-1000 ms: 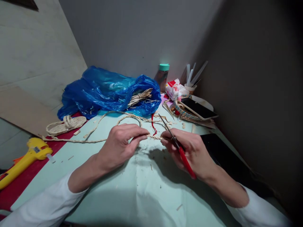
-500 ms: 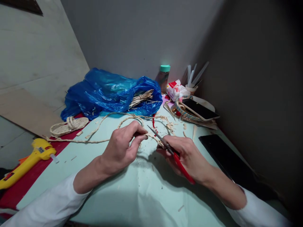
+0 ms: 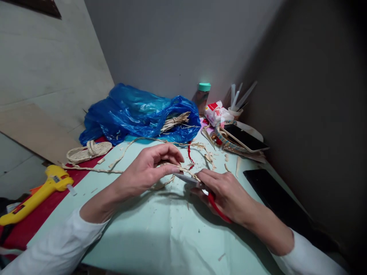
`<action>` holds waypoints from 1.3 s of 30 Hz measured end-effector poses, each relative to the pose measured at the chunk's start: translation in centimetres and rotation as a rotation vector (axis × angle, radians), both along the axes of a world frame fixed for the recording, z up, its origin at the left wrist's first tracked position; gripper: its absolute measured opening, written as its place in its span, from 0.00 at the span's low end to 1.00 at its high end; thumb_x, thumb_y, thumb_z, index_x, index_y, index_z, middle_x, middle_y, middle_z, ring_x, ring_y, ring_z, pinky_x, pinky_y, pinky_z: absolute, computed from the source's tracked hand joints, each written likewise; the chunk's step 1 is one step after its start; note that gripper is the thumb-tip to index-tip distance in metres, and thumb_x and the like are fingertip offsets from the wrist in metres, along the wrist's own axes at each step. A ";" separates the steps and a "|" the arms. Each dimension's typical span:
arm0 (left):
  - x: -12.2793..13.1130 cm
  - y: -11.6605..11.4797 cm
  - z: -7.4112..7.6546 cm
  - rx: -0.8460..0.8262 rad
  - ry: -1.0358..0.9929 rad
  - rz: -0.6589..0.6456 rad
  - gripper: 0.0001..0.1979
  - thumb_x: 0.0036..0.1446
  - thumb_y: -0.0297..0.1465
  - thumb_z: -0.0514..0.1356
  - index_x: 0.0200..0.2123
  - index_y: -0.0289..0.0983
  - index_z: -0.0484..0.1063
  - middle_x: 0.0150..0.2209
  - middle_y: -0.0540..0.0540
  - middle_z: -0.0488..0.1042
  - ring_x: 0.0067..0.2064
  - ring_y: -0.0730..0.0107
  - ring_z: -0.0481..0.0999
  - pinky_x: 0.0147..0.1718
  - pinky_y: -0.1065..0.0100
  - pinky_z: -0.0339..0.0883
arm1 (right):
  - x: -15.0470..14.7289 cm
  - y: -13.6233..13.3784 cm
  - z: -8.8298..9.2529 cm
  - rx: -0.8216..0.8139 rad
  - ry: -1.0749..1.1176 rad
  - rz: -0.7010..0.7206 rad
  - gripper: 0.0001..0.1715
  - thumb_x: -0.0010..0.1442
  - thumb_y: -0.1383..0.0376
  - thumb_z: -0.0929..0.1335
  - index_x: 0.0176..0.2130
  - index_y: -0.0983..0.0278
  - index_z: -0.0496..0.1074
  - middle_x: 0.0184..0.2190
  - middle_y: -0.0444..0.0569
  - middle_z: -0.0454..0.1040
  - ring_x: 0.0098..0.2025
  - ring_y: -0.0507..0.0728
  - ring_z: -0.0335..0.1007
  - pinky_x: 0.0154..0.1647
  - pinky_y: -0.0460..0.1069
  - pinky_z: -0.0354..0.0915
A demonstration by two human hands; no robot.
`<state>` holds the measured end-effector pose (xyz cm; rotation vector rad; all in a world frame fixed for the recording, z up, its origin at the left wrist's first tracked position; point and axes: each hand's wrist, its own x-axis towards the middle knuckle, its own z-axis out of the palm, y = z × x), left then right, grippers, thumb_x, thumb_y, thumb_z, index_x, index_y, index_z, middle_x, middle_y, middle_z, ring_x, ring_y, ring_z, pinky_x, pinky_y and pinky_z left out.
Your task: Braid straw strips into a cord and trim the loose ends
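Note:
My left hand (image 3: 149,166) pinches a thin braided straw cord (image 3: 187,171) between thumb and fingers, left of centre. My right hand (image 3: 226,193) is closed around red-handled scissors (image 3: 219,208), whose grey blades point left, just below the cord and close to my left fingertips. The cord's other end reaches the fingers of my right hand. More braided cord (image 3: 97,168) loops over the pale green table cover (image 3: 160,244) behind and left of my left hand. A coiled straw piece (image 3: 88,151) lies at the left.
A yellow glue gun (image 3: 37,194) rests at the left edge. Behind are a blue plastic bag (image 3: 126,112) with straw inside and a green-lidded jar (image 3: 202,97). A phone (image 3: 246,136) sits on a basket at the right, near a black flat object (image 3: 275,194).
The scissors have turned, so their blades now point left under the cord instead of up across it. My left hand has shifted slightly left with its fingers more spread. The view has moved a little.

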<state>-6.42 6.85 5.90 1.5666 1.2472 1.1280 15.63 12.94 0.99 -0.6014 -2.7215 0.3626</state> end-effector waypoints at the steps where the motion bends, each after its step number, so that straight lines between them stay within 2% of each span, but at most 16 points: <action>1: -0.1 0.0 0.0 0.012 0.009 0.009 0.05 0.55 0.25 0.62 0.37 0.36 0.70 0.34 0.51 0.73 0.35 0.75 0.74 0.36 0.74 0.67 | 0.0 0.1 0.2 -0.032 -0.009 0.001 0.05 0.62 0.70 0.62 0.33 0.62 0.63 0.29 0.43 0.67 0.24 0.49 0.57 0.25 0.46 0.48; 4: -0.4 0.0 0.0 0.048 0.034 0.040 0.10 0.54 0.25 0.63 0.39 0.37 0.66 0.32 0.52 0.73 0.35 0.75 0.75 0.37 0.73 0.67 | 0.3 0.3 0.7 -0.102 -0.036 -0.013 0.04 0.65 0.64 0.63 0.38 0.62 0.66 0.32 0.44 0.70 0.28 0.51 0.65 0.28 0.46 0.52; 7: -0.8 0.0 0.1 0.080 0.070 0.061 0.11 0.54 0.26 0.64 0.39 0.38 0.64 0.32 0.53 0.73 0.35 0.74 0.76 0.37 0.72 0.68 | 0.7 0.6 1.1 -0.086 -0.111 -0.048 0.07 0.66 0.61 0.62 0.40 0.61 0.67 0.34 0.46 0.71 0.30 0.52 0.67 0.29 0.47 0.53; 12: -1.1 -0.1 0.1 0.113 0.140 0.090 0.11 0.55 0.25 0.63 0.39 0.38 0.64 0.31 0.53 0.74 0.34 0.74 0.77 0.37 0.72 0.69 | 1.6 1.1 1.7 0.055 -0.233 -0.119 0.10 0.66 0.61 0.60 0.42 0.61 0.68 0.34 0.47 0.71 0.28 0.54 0.67 0.27 0.48 0.51; 17: -0.9 -0.2 0.1 0.135 0.188 0.113 0.11 0.54 0.26 0.64 0.38 0.37 0.64 0.32 0.53 0.74 0.34 0.73 0.78 0.36 0.71 0.69 | 1.7 1.0 2.0 0.152 -0.254 -0.154 0.11 0.65 0.57 0.61 0.41 0.61 0.68 0.34 0.47 0.70 0.27 0.54 0.66 0.25 0.49 0.48; 21: -0.7 -0.4 0.0 0.129 0.204 0.100 0.11 0.54 0.26 0.64 0.38 0.37 0.64 0.30 0.53 0.75 0.33 0.73 0.78 0.36 0.72 0.69 | 1.6 0.9 2.2 0.136 -0.285 -0.162 0.12 0.65 0.56 0.61 0.38 0.61 0.67 0.32 0.47 0.69 0.26 0.54 0.64 0.25 0.49 0.47; 25: -0.4 -0.4 -0.1 0.120 0.204 0.094 0.11 0.54 0.26 0.64 0.38 0.38 0.64 0.30 0.53 0.75 0.33 0.74 0.77 0.35 0.73 0.69 | 1.6 0.9 2.3 0.119 -0.293 -0.164 0.13 0.65 0.54 0.61 0.39 0.61 0.67 0.33 0.47 0.70 0.26 0.54 0.63 0.25 0.50 0.46; 33: 0.1 -0.6 -0.5 0.065 0.141 0.041 0.13 0.52 0.25 0.64 0.37 0.39 0.63 0.31 0.53 0.72 0.33 0.73 0.78 0.31 0.74 0.69 | 1.0 -0.1 2.3 0.115 -0.234 -0.092 0.10 0.65 0.59 0.61 0.36 0.61 0.67 0.31 0.46 0.69 0.23 0.52 0.57 0.23 0.50 0.41; 39: 0.1 -0.3 -0.7 0.057 0.097 0.021 0.14 0.51 0.21 0.64 0.37 0.39 0.63 0.35 0.54 0.70 0.33 0.78 0.78 0.32 0.77 0.69 | 0.8 0.0 1.8 0.115 -0.232 -0.080 0.07 0.64 0.62 0.61 0.37 0.62 0.65 0.31 0.45 0.69 0.24 0.52 0.56 0.23 0.50 0.41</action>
